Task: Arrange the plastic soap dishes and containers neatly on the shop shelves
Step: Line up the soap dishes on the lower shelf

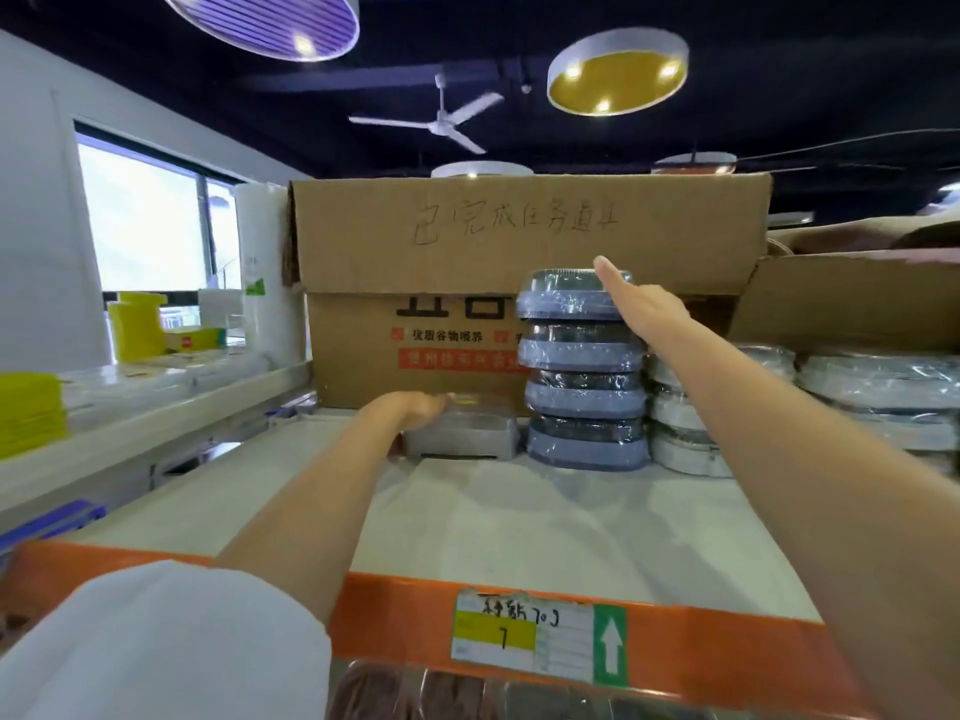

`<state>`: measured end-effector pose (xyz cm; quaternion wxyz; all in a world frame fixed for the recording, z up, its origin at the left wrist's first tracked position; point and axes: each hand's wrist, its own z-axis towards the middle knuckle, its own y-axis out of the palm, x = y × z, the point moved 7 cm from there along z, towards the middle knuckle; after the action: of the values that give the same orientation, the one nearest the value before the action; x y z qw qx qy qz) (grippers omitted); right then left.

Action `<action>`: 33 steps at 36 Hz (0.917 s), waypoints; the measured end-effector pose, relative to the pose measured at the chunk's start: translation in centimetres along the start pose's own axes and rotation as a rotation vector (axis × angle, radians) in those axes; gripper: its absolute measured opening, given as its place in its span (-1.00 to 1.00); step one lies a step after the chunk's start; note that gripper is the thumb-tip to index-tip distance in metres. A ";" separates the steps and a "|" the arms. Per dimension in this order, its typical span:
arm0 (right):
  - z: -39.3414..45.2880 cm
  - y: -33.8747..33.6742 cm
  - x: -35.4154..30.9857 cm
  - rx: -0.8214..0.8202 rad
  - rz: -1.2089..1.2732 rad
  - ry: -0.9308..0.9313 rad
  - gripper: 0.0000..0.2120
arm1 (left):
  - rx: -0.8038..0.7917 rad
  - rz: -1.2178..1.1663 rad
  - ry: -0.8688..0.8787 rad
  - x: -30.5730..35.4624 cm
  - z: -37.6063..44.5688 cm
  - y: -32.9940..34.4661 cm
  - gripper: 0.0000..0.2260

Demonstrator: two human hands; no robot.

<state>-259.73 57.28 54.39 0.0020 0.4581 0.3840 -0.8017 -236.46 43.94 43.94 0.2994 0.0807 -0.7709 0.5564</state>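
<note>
a stack of four dark soap dishes [584, 371], each wrapped in clear film, is seen standing on the shelf [519, 517], its long axis upright, the upper two shifted slightly to the left of the lower two. the right hand [641, 304] is laid against the right side of the top dish, its grip spread with straight fingers. just left of the stack, one clear plastic container [462, 428] is set flat on the shelf, long side running left to right; the left hand [415, 407] is rested on its left top edge, and whether its grip is spread or curled cannot be told. white wrapped dishes [680, 433] are stacked just right of the dark stack. a large cardboard box [467, 283] is placed directly behind, closing off the far side. the orange shelf edge [701, 652] carries one label [540, 641] at the near side.
</note>
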 end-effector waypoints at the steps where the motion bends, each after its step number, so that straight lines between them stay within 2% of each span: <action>1: 0.1 0.1 -0.1 -0.006 0.015 0.019 -0.03 | 0.007 0.007 0.002 0.0 0.0 0.0 -0.36; 8: 0.9 0.6 0.4 -0.050 0.204 0.111 -0.07 | 0.047 0.016 -0.010 -0.3 0.7 -0.2 -0.35; 15: 0.3 0.0 0.0 -0.078 0.379 0.112 -0.24 | 0.066 -0.010 0.013 0.6 -0.4 0.0 -0.40; 24: -0.7 -1.0 -0.4 -0.095 0.583 0.080 0.01 | 0.162 0.024 0.118 1.0 -0.7 -0.4 -0.46; 27: -2.2 -1.1 -0.5 -0.139 0.718 0.076 -0.28 | 0.157 -0.115 0.132 0.7 -0.9 -0.4 -0.43; 33: -4.7 -0.4 0.2 -0.205 0.874 0.139 -0.38 | 0.163 -0.378 0.155 0.1 -1.9 -1.2 -0.33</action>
<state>-256.53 60.60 53.14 0.3599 0.6273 0.2314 -0.6507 -235.30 45.22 45.35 0.4492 0.2048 -0.6693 0.5553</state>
